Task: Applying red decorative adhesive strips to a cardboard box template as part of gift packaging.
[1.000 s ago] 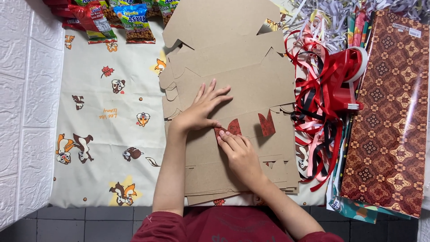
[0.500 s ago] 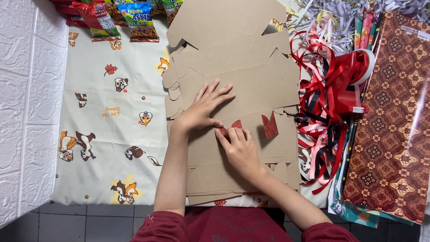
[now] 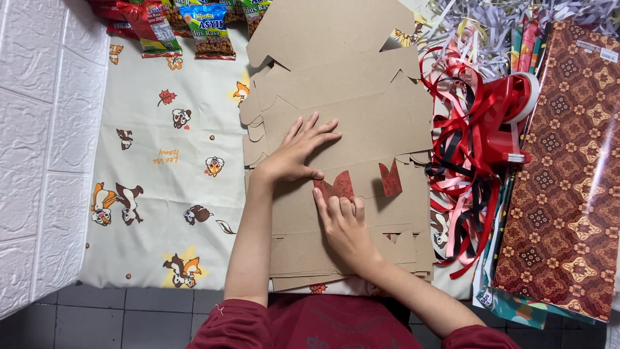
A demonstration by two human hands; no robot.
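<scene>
since the earlier frame little has moved: the left hand (image 3: 294,154) stays spread flat on the top sheet of the stack of flat cardboard box blanks (image 3: 349,129), and the right hand (image 3: 345,223) keeps its fingertips pressed on a red patterned flap (image 3: 336,186) near the stack's middle, on the cartoon-print tablecloth (image 3: 148,161). to crease well, i judge firm, even pressure along the fold works best, away from the red ribbon tangle (image 3: 478,148).
</scene>
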